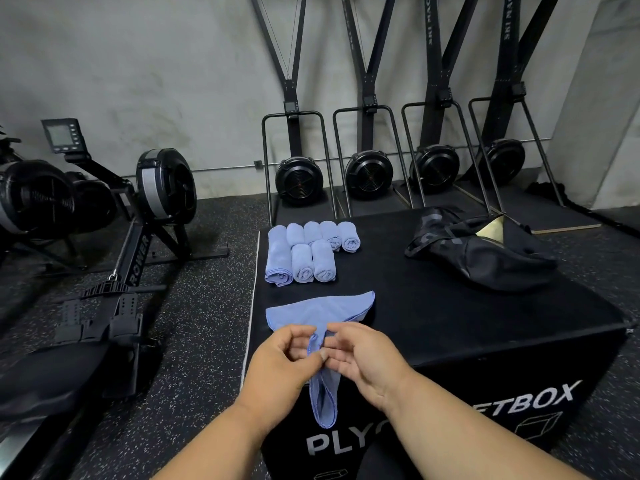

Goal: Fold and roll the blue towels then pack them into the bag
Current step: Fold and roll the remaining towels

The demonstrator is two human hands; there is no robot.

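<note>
While both hands (320, 355) pinch the towel (322, 311), they hide its gathered middle.

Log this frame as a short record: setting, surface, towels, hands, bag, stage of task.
setting: gym, rowing machine to the left, ski machines along the wall
surface: black plyo box
rolled towels: seven blue rolls in two rows, far left of the box
loose towel: partly spread on the box, one end hanging over the near edge
left hand: pinches the loose towel's edge
right hand: pinches the same edge
bag: black, far right, open, no towels visible inside
stage: rolling unfinished, packing not begun
</note>
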